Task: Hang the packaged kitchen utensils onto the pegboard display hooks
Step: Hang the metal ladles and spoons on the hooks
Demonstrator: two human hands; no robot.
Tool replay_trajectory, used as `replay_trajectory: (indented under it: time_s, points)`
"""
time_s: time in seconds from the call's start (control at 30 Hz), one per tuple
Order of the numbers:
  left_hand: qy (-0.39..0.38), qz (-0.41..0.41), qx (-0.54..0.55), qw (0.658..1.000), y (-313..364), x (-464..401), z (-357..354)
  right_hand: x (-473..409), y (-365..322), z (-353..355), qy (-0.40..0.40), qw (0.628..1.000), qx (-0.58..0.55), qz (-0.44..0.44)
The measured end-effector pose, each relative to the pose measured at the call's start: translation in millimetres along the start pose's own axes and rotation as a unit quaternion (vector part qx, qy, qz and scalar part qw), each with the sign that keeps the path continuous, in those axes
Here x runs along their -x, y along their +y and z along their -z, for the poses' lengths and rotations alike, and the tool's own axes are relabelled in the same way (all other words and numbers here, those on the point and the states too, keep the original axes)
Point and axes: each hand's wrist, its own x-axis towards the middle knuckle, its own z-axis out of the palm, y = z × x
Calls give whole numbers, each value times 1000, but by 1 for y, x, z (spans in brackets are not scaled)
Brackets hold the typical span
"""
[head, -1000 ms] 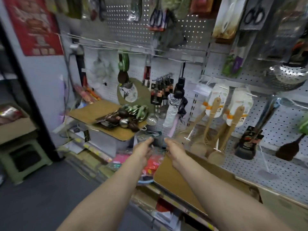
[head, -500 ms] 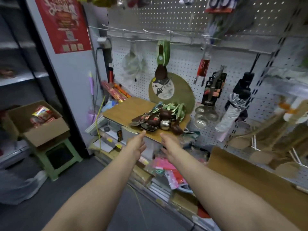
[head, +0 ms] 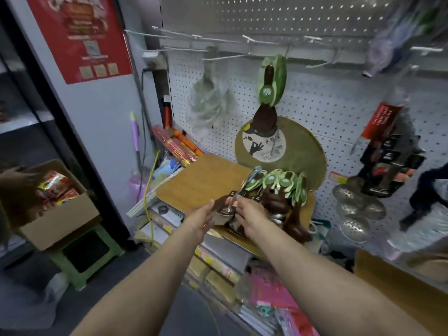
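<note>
Hands reach the utensil pile (head: 274, 190) on the wooden board (head: 201, 180): right hand (head: 249, 212) pinches a packaged ladle (head: 232, 202) to lift it free, left hand (head: 201, 217) loosely spread beside it, empty hooks (head: 184, 48) well above the grip

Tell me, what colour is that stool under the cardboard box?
Green stool, seen in the head view.

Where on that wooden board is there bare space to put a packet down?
The wooden board's left half is bare, between the red sticks and the utensil pile. The right half is crowded, with both hands at the pile.
</note>
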Motion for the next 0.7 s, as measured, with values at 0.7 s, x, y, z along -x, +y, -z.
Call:
replay_trajectory:
  time_s: [0.7]
  points:
    - [-181,56,-216,958,74,-234,-80,-156,-21,-46,239,967,-28,-80]
